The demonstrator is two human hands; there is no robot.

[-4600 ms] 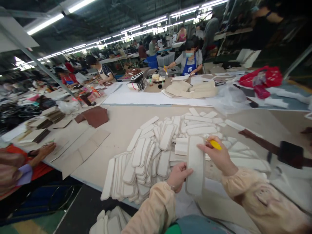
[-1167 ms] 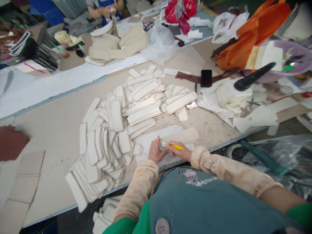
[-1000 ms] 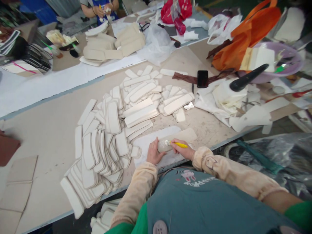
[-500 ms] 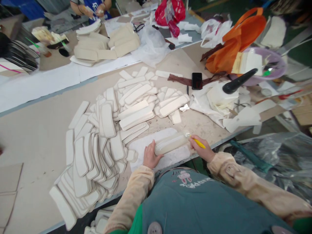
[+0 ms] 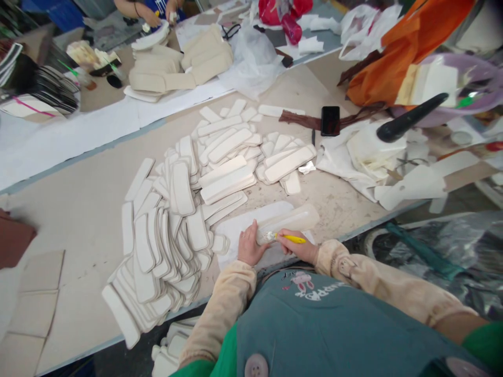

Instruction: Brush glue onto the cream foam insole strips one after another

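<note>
A long cream padded strip [image 5: 293,222] lies on a white sheet [image 5: 243,224] at the near table edge. My left hand [image 5: 250,245] presses down its left end. My right hand [image 5: 299,247] grips a yellow-handled brush [image 5: 288,238] whose bristles touch the strip's left part. A large fanned pile of similar cream strips [image 5: 168,220] lies just left of my hands, and another heap [image 5: 251,152] sits beyond them.
A black phone [image 5: 330,120] and brown strap lie at the back right, beside white cloth [image 5: 361,157], a black-handled tool [image 5: 411,123], an orange bag [image 5: 393,57] and a lilac basin [image 5: 471,84]. A co-worker's hands [image 5: 157,15] work across the table. Cardboard pieces [image 5: 35,293] lie left.
The view dropped from the hall to the table edge. The strip went from held up to lying flat. My right hand swept the brush to its right end and returned to its left.
</note>
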